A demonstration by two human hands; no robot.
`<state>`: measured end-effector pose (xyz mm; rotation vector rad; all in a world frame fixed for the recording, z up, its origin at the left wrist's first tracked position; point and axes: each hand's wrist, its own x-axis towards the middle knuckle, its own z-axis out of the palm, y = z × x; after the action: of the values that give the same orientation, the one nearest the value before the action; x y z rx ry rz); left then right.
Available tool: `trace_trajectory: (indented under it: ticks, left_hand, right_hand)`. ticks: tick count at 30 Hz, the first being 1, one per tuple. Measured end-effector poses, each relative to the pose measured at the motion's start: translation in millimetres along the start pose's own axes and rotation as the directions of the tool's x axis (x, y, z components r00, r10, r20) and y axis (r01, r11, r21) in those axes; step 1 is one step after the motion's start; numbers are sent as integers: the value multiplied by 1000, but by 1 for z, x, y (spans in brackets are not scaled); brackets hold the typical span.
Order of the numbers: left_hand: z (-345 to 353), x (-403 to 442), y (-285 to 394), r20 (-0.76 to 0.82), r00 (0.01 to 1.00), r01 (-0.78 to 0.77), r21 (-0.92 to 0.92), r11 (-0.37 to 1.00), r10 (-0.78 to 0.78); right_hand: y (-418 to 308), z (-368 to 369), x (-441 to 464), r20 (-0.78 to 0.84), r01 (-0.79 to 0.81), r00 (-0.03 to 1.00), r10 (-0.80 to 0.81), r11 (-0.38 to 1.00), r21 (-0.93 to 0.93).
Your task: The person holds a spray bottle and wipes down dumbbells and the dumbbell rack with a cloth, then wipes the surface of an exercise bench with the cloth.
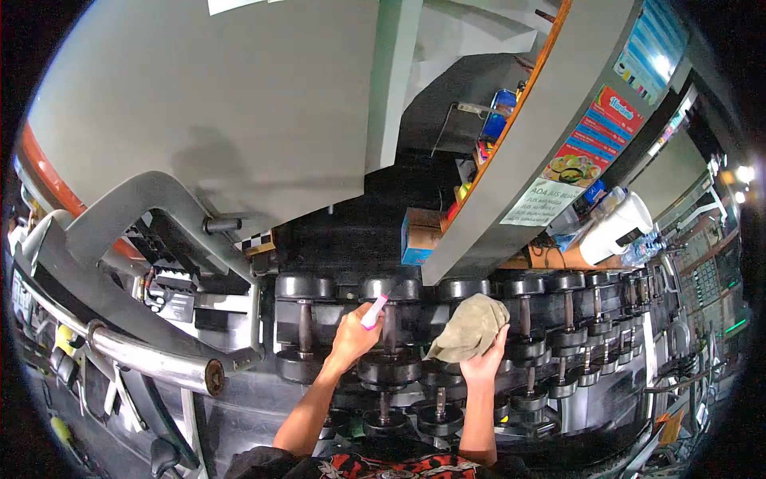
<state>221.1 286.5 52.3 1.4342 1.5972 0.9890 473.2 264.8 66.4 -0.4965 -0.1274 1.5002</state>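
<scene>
My left hand (354, 338) is closed around a slim pink-and-white object (373, 312), perhaps a spray nozzle; its lower part is hidden by my fingers. It is held over a black dumbbell (390, 367) on the rack. A bunched olive-grey cloth (472, 327) is in my right hand (485, 361), whose fingers are partly covered by the fabric. That hand is above the dumbbells to the right, and I cannot tell whether the cloth touches them.
Rows of black dumbbells (568, 319) run along the rack to the right. A grey exercise machine with a metal bar (159, 357) stands at left. Behind the rack are a grey counter (471, 231), a cardboard box (421, 231) and a white bucket (618, 229).
</scene>
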Motion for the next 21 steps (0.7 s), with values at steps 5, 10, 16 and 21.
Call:
trace_trajectory:
  ticks: [5, 10, 16, 21]
  left_hand:
    - [-8, -14, 5, -23, 999, -24, -37, 999, 23]
    - [-14, -44, 8, -1, 995, 94, -200, 975, -96]
    - [-18, -81, -1, 4, 993, 109, -375, 921, -116]
    - [-13, -87, -8, -94, 989, -134, -252, 958, 114]
  right_hand:
    - [42, -23, 63, -8, 253, 945, -326, 746, -616]
    - [122, 8, 90, 714, 675, 700, -3, -322, -664]
    - [191, 39, 102, 634, 785, 523, 570, -611, -97]
    - [266, 19, 118, 121, 705, 666, 736, -674, 221]
